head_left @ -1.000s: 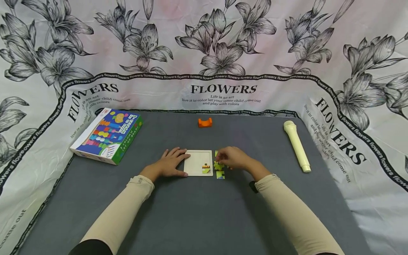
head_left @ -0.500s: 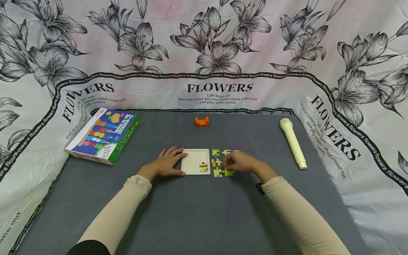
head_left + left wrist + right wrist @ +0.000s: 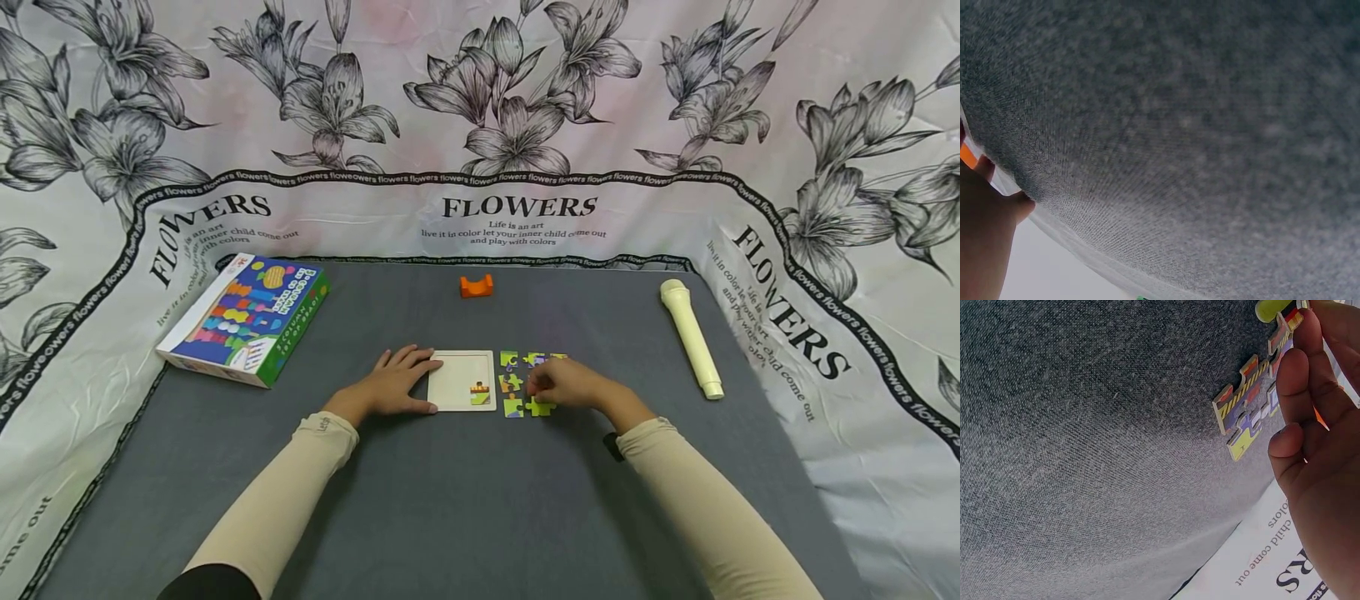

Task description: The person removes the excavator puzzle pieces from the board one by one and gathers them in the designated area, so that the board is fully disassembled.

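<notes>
A square white puzzle tray [image 3: 452,382] lies on the grey cloth, with a small patch of picture pieces [image 3: 480,394] in its lower right corner. My left hand [image 3: 385,387] rests at the tray's left edge, fingers spread and touching the rim. Just right of the tray lie several loose jigsaw pieces [image 3: 513,407], mostly green and yellow. Over them, my right hand [image 3: 576,383] pinches a jigsaw piece [image 3: 1295,320] between thumb and fingers; the hand hides much of it. Beneath that hand, more pieces [image 3: 1241,394] with striped and purple print show in the right wrist view.
At the back left lies a blue and green game box [image 3: 247,321]. A small orange holder [image 3: 476,287] stands at the back middle. To the right lies a pale yellow microphone-shaped stick [image 3: 692,340]. A flower-printed cloth [image 3: 517,208] rises behind the table.
My right hand has shifted right from the near column of loose pieces, uncovering them, and then stays nearly still. My left hand keeps its place at the tray. The head view has shifted slightly.
</notes>
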Demonstrator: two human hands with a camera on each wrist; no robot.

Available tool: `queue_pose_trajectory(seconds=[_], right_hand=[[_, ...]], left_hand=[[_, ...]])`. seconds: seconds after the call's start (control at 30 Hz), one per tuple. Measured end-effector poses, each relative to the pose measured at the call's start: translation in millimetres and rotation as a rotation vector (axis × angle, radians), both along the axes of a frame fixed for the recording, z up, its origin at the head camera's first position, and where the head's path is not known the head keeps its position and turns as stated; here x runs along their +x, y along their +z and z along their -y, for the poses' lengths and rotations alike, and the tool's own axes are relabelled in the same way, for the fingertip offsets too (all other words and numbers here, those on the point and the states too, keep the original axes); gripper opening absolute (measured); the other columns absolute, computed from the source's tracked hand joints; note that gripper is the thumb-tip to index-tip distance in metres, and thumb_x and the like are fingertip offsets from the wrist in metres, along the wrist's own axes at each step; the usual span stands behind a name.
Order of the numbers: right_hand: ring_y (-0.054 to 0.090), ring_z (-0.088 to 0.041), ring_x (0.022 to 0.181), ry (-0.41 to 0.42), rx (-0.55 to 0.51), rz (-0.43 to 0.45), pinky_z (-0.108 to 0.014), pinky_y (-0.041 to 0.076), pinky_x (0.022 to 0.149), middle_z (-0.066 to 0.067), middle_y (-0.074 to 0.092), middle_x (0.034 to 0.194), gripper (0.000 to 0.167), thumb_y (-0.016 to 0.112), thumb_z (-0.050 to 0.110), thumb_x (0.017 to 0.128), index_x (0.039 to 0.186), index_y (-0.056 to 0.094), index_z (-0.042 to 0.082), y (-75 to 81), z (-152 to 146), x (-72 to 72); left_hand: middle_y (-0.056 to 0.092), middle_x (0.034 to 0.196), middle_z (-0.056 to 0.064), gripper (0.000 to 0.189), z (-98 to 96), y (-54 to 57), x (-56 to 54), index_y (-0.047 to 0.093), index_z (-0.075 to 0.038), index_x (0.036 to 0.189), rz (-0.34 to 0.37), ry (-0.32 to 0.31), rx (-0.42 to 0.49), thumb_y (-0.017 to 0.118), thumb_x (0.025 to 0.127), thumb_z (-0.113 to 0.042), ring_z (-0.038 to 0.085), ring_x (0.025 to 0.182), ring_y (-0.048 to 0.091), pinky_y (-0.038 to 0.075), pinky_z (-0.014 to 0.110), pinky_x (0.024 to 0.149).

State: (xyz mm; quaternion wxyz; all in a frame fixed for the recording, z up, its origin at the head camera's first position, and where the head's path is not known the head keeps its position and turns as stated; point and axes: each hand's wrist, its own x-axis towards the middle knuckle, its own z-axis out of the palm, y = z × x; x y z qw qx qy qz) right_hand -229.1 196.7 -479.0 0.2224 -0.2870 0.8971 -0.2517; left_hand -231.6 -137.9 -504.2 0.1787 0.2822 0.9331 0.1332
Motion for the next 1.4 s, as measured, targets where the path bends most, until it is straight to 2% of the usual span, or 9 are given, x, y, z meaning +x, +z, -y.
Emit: queue_pose_trajectory(seconds=[0.33,0.47,0.57,0.77,0.9,1.03,1.4], right_hand=[[0.057,-0.009,0.069,-0.033,0.006,-0.008,-0.029,0.048,0.065,0.001,0.068,0.086,0.012,0.064,0.008,0.091,0.100,0.072,0.007,6.7,7,-1.6],[0.059,-0.007,0.071,-0.024,0.014,-0.073,-0.030,0.050,0.066,0.001,0.069,0.090,0.013,0.065,0.013,0.092,0.102,0.072,0.009,6.1,22,-3.4],[0.060,-0.007,0.076,0.007,0.012,-0.137,-0.029,0.050,0.070,0.001,0.070,0.095,0.015,0.066,0.015,0.091,0.103,0.072,0.010,3.5,37,-4.9],[0.060,-0.012,0.085,0.075,0.036,-0.199,-0.034,0.049,0.079,-0.001,0.068,0.105,0.020,0.068,0.015,0.089,0.108,0.072,0.011,-3.5,63,-6.3],[0.062,-0.016,0.095,0.104,0.053,-0.224,-0.043,0.048,0.090,-0.002,0.068,0.110,0.024,0.072,0.017,0.086,0.110,0.073,0.013,-7.4,71,-6.4],[0.062,-0.018,0.104,0.113,0.072,-0.236,-0.044,0.045,0.097,-0.003,0.068,0.112,0.027,0.074,0.018,0.085,0.111,0.072,0.013,-10.8,74,-6.7],[0.061,-0.015,0.094,0.118,0.105,-0.250,-0.040,0.047,0.089,0.000,0.069,0.106,0.026,0.074,0.017,0.083,0.109,0.073,0.015,-12.5,78,-7.5]], left_hand=[[0.023,0.160,0.005,0.082,1.0,-1.5,-0.6,0.033,-0.021,0.152,-0.001,0.005,-0.009,0.064,0.085,-0.058,0.035,0.148,0.011,0.006,0.066,0.113],[0.023,0.160,0.006,0.082,1.3,-2.0,-0.9,0.034,-0.021,0.152,-0.004,-0.002,0.002,0.064,0.085,-0.058,0.035,0.148,0.011,0.006,0.067,0.113],[0.023,0.160,0.006,0.082,1.6,-2.0,-0.9,0.034,-0.021,0.152,-0.003,-0.009,0.007,0.064,0.086,-0.058,0.036,0.148,0.011,0.007,0.067,0.113],[0.024,0.160,0.006,0.081,1.6,-2.7,-0.2,0.035,-0.021,0.152,-0.007,-0.011,0.014,0.064,0.086,-0.057,0.036,0.148,0.011,0.007,0.067,0.113],[0.024,0.160,0.006,0.081,1.8,-3.6,-0.5,0.034,-0.021,0.152,-0.009,-0.010,0.014,0.064,0.086,-0.058,0.035,0.148,0.012,0.007,0.067,0.113],[0.023,0.160,0.005,0.081,1.3,-4.6,-0.2,0.034,-0.021,0.152,-0.001,-0.003,0.015,0.064,0.086,-0.057,0.035,0.148,0.011,0.007,0.066,0.113],[0.023,0.160,0.004,0.081,1.4,-5.5,-0.6,0.034,-0.022,0.152,0.000,0.005,0.007,0.064,0.086,-0.057,0.034,0.148,0.011,0.007,0.066,0.113]])
